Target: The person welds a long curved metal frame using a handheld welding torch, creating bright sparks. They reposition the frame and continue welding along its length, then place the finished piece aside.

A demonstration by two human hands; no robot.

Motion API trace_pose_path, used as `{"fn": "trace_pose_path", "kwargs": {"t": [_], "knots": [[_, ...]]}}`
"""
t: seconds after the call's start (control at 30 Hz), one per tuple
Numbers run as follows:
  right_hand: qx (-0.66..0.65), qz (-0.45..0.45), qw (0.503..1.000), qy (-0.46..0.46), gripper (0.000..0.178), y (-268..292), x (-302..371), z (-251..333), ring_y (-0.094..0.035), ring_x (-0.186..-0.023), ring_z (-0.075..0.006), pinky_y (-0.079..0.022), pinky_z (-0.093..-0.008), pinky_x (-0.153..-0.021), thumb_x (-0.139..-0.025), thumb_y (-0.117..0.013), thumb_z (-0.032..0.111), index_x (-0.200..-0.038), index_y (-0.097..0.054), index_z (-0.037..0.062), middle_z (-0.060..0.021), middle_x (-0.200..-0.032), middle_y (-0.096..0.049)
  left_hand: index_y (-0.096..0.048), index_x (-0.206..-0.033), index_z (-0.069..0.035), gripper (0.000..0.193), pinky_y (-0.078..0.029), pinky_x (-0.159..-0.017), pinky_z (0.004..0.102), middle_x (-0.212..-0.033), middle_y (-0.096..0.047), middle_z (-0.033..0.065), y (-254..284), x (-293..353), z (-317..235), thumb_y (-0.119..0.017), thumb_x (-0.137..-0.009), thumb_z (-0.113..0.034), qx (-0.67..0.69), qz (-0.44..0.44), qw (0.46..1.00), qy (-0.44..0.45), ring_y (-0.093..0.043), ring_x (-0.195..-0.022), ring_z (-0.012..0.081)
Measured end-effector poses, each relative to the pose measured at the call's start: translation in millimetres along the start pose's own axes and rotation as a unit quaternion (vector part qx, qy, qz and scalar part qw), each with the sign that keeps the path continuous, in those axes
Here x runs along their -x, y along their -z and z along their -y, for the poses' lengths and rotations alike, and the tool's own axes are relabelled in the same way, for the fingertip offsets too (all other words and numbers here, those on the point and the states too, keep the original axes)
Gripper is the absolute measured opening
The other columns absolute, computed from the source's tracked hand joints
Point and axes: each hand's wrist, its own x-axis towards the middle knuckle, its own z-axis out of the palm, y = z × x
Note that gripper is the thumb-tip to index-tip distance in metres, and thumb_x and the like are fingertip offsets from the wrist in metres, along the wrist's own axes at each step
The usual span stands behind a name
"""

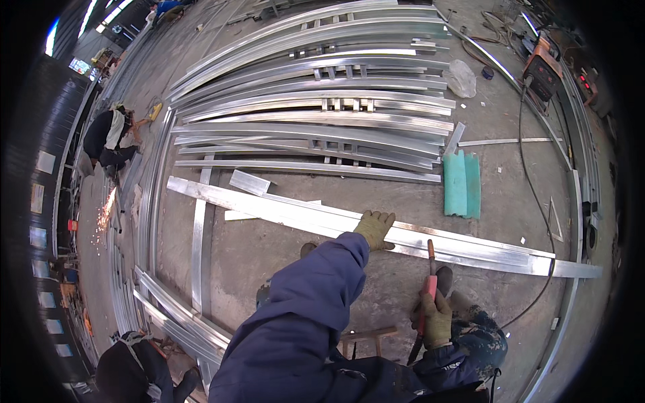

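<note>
A long silvery metal profile lies across in front of me, made of strips side by side, with a brownish scorched patch near its middle. My left hand, in an olive work glove, is closed over this profile, its fingers bent across the far edge. In my right hand, gloved too, is a welding torch with a red handle. Its copper-coloured nozzle points up toward the near edge of the profile, apart from the left hand. The palm side of the right hand is hidden.
Several assembled metal frames lie beyond the profile. A teal curved sheet is at their right. An orange welding machine stands far right, its cable crossing the floor. Leftward, one person works beside flying sparks; another crouches nearer.
</note>
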Motion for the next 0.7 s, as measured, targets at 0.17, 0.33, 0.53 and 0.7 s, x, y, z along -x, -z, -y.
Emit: {"fn": "trace_pose_path", "kwargs": {"t": [0.17,0.33,0.53,0.7], "knots": [[0.017,-0.003,1.0,-0.014,0.041,-2,-2,6,-0.065,-0.056,-0.017,-0.049,-0.0312,-0.046,-0.104,-0.065,0.034,-0.133,-0.064,0.0047,-0.0043,-0.087,-0.069,-0.034,-0.16,-0.003,0.109,-0.037,-0.117,0.0466,-0.152,-0.053,0.0155,0,0,2,-0.069,-0.085,-0.073,-0.016,0.007,1.0,-0.01,-0.051,-0.139,0.0332],[0.004,-0.002,0.999,-0.038,0.042,-2,0,11,-0.062,-0.053,-0.0163,-0.046,-0.0306,-0.043,-0.104,-0.066,0.038,-0.13,-0.065,0.0048,-0.0033,-0.08,-0.065,-0.035,-0.16,-0.003,0.107,-0.037,-0.117,0.0465,-0.15,-0.053,0.0154,-4,1,11,-0.069,-0.086,-0.072,0.001,-0.025,0.999,-0.035,-0.052,-0.139,0.0328],[0.009,-0.008,0.999,-0.045,0.045,-6,-5,5,-0.061,-0.052,-0.0162,-0.046,-0.0303,-0.043,-0.104,-0.066,0.043,-0.127,-0.065,0.0051,-0.0042,-0.082,-0.066,-0.039,-0.157,-0.003,0.103,-0.037,-0.116,0.0454,-0.146,-0.056,0.0151,-4,1,14,-0.068,-0.086,-0.073,0.019,-0.008,0.999,-0.041,-0.052,-0.138,0.032],[0.01,0.004,0.996,-0.084,0.056,-8,-9,-3,-0.062,-0.054,-0.0159,-0.047,-0.0304,-0.044,-0.102,-0.067,0.041,-0.142,-0.06,0.0035,-0.0081,-0.112,-0.071,-0.041,-0.154,-0.004,0.102,-0.039,-0.114,0.0468,-0.143,-0.058,0.0157,-9,2,18,-0.068,-0.085,-0.074,-0.001,-0.022,0.999,-0.044,-0.054,-0.135,0.0321]]}}
